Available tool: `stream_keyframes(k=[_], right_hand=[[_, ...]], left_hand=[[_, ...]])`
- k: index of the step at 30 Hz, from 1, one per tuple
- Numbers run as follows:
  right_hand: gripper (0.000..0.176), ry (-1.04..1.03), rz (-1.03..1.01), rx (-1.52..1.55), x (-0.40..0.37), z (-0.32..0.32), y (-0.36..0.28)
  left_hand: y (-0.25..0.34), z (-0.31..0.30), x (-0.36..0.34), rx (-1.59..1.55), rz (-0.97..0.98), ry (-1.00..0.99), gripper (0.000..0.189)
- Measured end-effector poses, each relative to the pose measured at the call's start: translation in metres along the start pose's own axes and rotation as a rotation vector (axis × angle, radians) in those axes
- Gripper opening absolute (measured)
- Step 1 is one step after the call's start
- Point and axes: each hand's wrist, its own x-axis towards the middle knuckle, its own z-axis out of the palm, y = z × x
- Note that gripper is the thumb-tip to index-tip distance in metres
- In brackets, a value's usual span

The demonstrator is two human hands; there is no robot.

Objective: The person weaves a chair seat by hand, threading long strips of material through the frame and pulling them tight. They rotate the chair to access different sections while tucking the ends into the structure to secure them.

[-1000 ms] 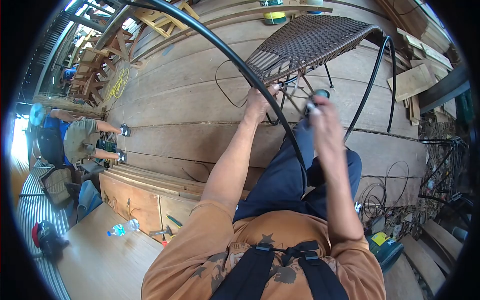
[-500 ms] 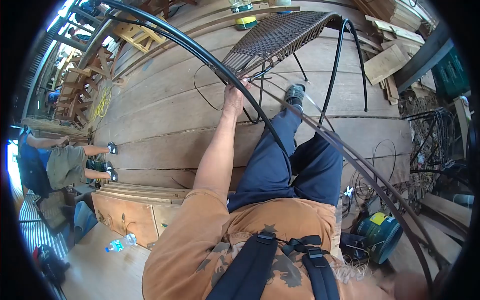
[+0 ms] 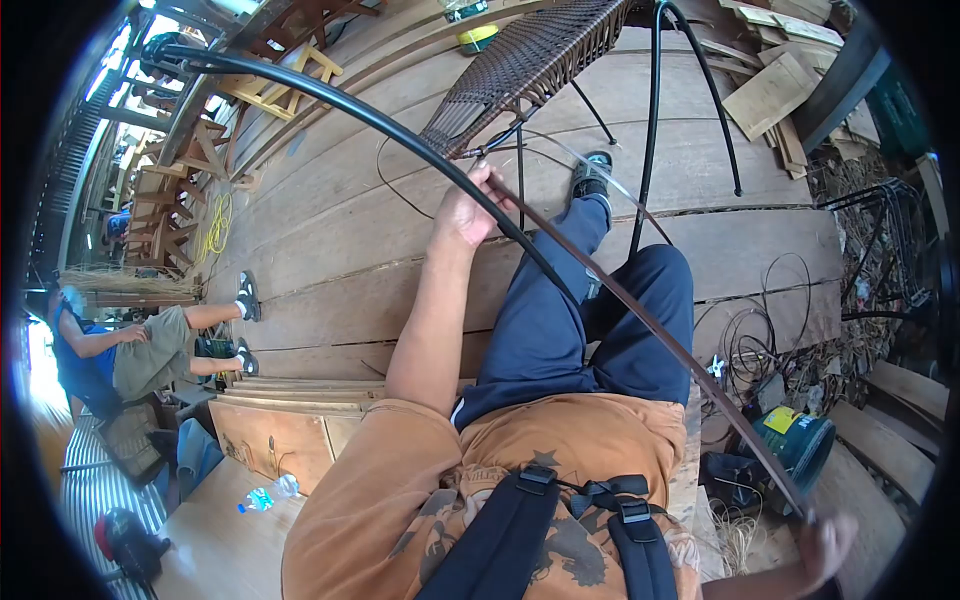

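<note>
My left hand is closed at the front edge of a woven brown seat, its fingertips pinching a flat brown weaving strip beside the black metal frame tube. From there the strip runs straight and diagonally across my legs to the lower right. There my right hand, slightly blurred, is closed on the strip. Loosely woven strands show at the seat's near corner, and a thin strand loops down to the left of it. Slim black legs hold the seat above the plank floor.
Coiled strips and a dark green bucket are at right. Wood boards are stacked at upper right. A seated person is at left, near a yellow cord. A plastic bottle lies on the bench beside me.
My right hand has come into clearer view at lower right, and the strip, earlier bowed and doubled, is now straight. My left hand has stayed near the seat edge. The view has shifted slightly.
</note>
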Motion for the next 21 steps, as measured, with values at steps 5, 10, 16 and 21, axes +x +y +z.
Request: stream_keyframes(k=[5, 10, 16, 21], right_hand=[[0.021, 0.035, 0.68, 0.481, 0.164, 0.121, -0.005], [0.032, 0.139, 0.178, 0.274, 0.331, 0.167, -0.045], [0.024, -0.31, 0.134, 0.993, 0.52, 0.237, -0.164], [0.03, -0.446, 0.171, 1.166, 0.558, 0.277, -0.191]], left_hand=[[0.031, -0.012, -0.009, 0.163, 0.0, -0.087, 0.019], [0.039, -0.009, -0.037, 0.372, 0.044, -0.022, 0.021], [0.028, 0.005, -0.038, 0.347, 0.072, 0.016, 0.023], [0.032, 0.016, -0.044, 0.585, 0.118, 0.057, 0.024]])
